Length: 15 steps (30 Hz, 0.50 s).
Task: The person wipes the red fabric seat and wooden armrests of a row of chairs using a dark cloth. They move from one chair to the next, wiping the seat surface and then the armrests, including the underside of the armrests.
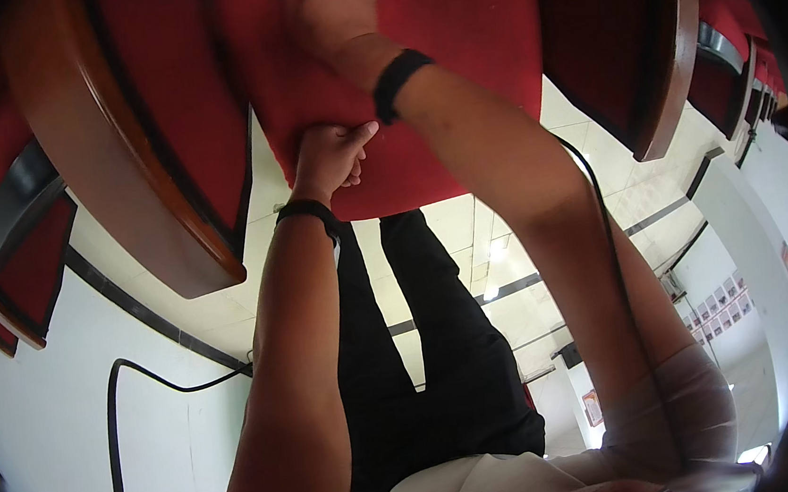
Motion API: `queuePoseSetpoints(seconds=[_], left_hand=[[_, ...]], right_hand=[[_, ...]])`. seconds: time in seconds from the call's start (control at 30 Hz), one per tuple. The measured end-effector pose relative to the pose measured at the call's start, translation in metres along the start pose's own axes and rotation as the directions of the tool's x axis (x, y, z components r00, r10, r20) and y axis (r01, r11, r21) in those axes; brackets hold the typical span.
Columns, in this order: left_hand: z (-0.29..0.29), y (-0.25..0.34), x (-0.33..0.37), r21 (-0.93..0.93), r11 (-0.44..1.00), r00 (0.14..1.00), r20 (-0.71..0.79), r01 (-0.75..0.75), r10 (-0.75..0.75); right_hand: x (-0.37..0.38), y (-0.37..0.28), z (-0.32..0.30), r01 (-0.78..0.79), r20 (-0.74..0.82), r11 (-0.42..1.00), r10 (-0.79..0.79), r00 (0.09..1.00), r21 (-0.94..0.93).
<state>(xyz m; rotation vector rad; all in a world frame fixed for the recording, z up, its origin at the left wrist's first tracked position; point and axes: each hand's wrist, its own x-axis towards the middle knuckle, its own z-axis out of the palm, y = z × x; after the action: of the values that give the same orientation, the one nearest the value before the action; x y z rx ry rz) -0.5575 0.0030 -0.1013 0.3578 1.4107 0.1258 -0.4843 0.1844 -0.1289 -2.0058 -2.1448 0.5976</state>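
Observation:
A red fabric chair seat point(467, 68) fills the upper middle, its rounded front edge toward me. My left hand point(334, 162) rests against the left front part of the seat, fingers curled in and thumb laid over them. Whatever those fingers may hold is hidden. Farther up, my right hand point(333, 5) reaches across to the seat's upper left. It is blurred and cut by the top edge, and a small dark patch shows beside its fingertips; I cannot make out what it is. Each wrist wears a black band.
Wooden-edged armrest panels flank the seat, one at the left point(100, 151) and one at the right point(670, 58). More red chairs stand beyond both. A black cable point(114, 444) hangs at the lower left; another thin cable point(598, 198) runs along my right arm. My legs stand below the seat on pale tiles.

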Motion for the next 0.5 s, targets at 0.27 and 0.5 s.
queuePoseSetpoints(seconds=[0.27,0.5], left_hand=[[0.004,0.002,-0.001,0.069,0.996,0.998,-0.055,0.048,-0.044],[0.003,0.012,-0.007,0.092,0.993,0.996,-0.056,0.068,-0.063]], right_hand=[[0.010,0.087,-0.066,0.268,0.066,0.962,-0.265,0.962,-0.046],[0.026,0.175,-0.094,-0.399,-0.265,0.897,0.344,0.901,-0.190]])
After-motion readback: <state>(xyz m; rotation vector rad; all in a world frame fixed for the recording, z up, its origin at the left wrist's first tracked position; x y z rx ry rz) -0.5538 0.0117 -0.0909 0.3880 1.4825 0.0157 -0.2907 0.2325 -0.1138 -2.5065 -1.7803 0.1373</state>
